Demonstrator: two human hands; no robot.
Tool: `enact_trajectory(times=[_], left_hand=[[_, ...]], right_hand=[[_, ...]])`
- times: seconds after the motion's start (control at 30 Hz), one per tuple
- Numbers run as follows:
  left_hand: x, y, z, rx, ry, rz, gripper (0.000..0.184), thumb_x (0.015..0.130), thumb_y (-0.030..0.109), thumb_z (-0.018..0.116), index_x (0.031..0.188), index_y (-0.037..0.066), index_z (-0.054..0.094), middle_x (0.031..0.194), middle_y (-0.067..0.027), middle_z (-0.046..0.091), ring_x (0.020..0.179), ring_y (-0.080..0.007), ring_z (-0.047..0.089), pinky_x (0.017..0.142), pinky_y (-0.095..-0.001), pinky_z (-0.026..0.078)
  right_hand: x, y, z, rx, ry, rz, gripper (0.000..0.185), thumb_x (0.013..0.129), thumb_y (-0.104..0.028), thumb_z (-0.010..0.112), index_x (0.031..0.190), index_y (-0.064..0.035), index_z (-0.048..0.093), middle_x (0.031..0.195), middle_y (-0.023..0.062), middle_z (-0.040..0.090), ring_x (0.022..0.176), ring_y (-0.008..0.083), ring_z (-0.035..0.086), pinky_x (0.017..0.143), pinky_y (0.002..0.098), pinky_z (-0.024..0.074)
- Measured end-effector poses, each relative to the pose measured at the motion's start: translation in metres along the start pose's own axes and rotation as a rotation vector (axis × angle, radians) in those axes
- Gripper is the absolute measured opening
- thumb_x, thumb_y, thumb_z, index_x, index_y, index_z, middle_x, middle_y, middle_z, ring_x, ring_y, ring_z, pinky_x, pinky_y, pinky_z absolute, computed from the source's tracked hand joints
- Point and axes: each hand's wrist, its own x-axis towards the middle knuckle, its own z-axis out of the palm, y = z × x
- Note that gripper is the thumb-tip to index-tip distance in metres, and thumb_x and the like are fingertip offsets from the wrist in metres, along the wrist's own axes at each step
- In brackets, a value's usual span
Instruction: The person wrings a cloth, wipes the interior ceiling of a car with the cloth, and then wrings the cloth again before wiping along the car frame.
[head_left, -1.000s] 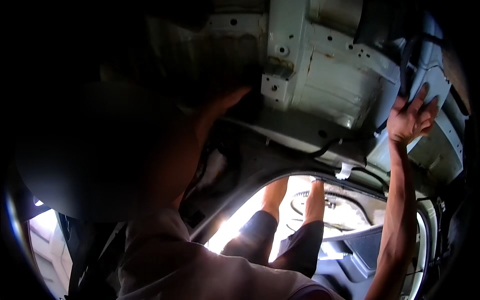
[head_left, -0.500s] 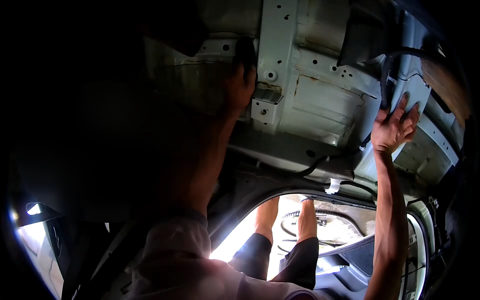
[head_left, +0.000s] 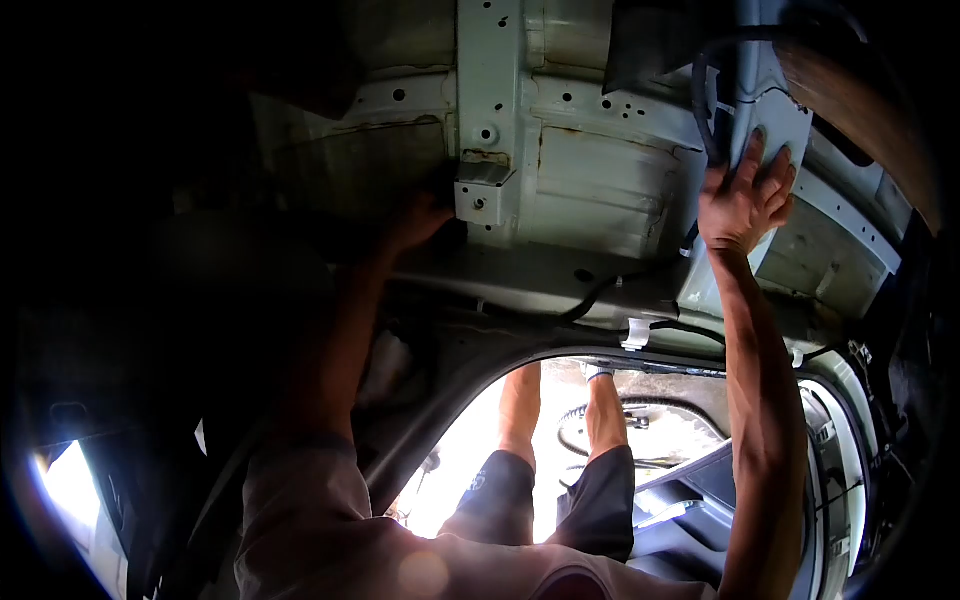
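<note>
My right hand [head_left: 745, 208] rests flat on a pale painted metal rail [head_left: 778, 120], fingers spread, holding nothing. Just left of it, a thick black cable [head_left: 703, 105] runs beside the rail. My left hand [head_left: 420, 218] is in deep shadow, close to the left side of a small metal bracket [head_left: 485, 195]. Its fingers are mostly lost in the dark, so I cannot see whether they grip or touch anything. The bracket projects from a pale metal cross member [head_left: 490, 80] with several holes.
Bare metal panels [head_left: 600, 180] with rusty seams spread around both hands. A thin black wire [head_left: 598, 297] and a white clip [head_left: 637, 333] lie along the lower edge. Below is a bright door opening, with my legs [head_left: 505, 490] and a black hose [head_left: 680, 405] outside.
My left hand has come down from the panel above to beside the bracket. My right hand stays flat on the rail. The whole view has shifted, so the metalwork sits further left and higher.
</note>
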Motion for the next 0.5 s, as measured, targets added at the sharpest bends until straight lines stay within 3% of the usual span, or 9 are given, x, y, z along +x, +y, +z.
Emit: enact_trajectory(times=[0.1,0.23,0.3,0.4,0.5], left_hand=[[-0.015,0.017,-0.010,-0.074,0.096,0.230,0.053,0.097,0.043,0.062,0.124,-0.002,0.065,0.113,-0.0169,0.070,0.103,-0.0282,0.065,0.092,-0.0434,0.050],[-0.012,0.006,-0.002,-0.281,-0.011,0.144,0.043,0.092,0.036,0.066,0.119,0.001,0.069,0.114,-0.0170,0.070,0.108,-0.0277,0.066,0.094,-0.0442,0.051],[0.004,-0.044,0.002,-0.327,-0.152,0.000,0.042,0.094,0.035,0.065,0.123,0.004,0.068,0.122,-0.0139,0.069,0.115,-0.0238,0.064,0.100,-0.0423,0.050],[-0.010,-0.079,-0.006,-0.855,0.118,0.019,0.033,0.100,0.032,0.060,0.121,0.009,0.070,0.127,-0.0078,0.067,0.119,-0.0196,0.060,0.104,-0.0379,0.047],[-0.013,-0.036,-0.077,-0.587,0.373,0.318,0.028,0.101,0.026,0.059,0.120,0.009,0.071,0.125,-0.0065,0.069,0.119,-0.0207,0.061,0.105,-0.0367,0.047]], right_hand=[[-0.002,-0.003,-0.004,0.014,-0.023,0.020,0.064,0.097,-0.050,0.048,0.154,-0.0224,0.041,0.158,0.0214,0.029,0.145,0.0431,0.028,0.111,0.0645,0.0258],[-0.001,-0.003,-0.004,0.028,-0.042,0.030,0.062,0.097,-0.047,0.051,0.152,-0.0192,0.043,0.157,0.0235,0.029,0.145,0.0459,0.026,0.112,0.0667,0.0228],[-0.002,-0.002,-0.002,0.029,-0.031,0.029,0.067,0.094,-0.049,0.051,0.155,-0.0227,0.038,0.158,0.0214,0.027,0.145,0.0443,0.027,0.112,0.0659,0.0232],[-0.003,0.000,-0.001,0.025,-0.036,0.022,0.066,0.093,-0.047,0.053,0.153,-0.0213,0.042,0.158,0.0216,0.026,0.145,0.0448,0.026,0.112,0.0667,0.0232],[0.001,-0.004,-0.003,0.013,0.077,-0.003,0.060,0.091,-0.040,0.055,0.146,-0.0180,0.050,0.152,0.0232,0.037,0.137,0.0447,0.038,0.104,0.0652,0.0324]])
